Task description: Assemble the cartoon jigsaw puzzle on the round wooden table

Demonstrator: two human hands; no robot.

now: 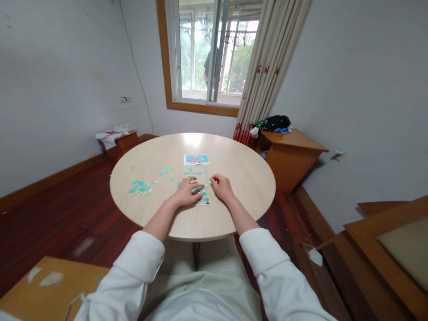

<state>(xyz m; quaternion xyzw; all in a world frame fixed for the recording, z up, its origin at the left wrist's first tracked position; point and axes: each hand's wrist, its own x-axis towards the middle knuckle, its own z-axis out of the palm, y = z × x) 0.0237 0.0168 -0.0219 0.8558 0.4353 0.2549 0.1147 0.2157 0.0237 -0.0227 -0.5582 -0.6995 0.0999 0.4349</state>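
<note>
"Where is the puzzle?"

"The partly joined puzzle (203, 200) lies flat on the bench (247, 183), near the edge closest to the person, between the two forearms."

"Which hand is nearer to it?"

"The left hand (187, 192). It reaches over the puzzle's left side, so the part in sight lies under its fingers and just to its right. From the right hand (221, 186), the puzzle lies to the left and back toward the person's body."

"Which way does its long axis run?"

"I can't tell; the left hand hides part of the outline."

"How are the fingers set?"

"On the left, thumb and fingers stand apart, curved, with puzzle showing in the gap. On the right, thumb and fingertips are drawn close together beside a small pale green piece (209, 181), just beyond the puzzle's far edge. Whether they pinch it or only sit next to it, I can't tell."

"And the other pieces?"

"A loose pile (139, 187) is well apart, out to the left of the left hand. A few scattered pieces (192, 172) lie beyond the hands, just short of the picture sheet (196, 159)."
</note>
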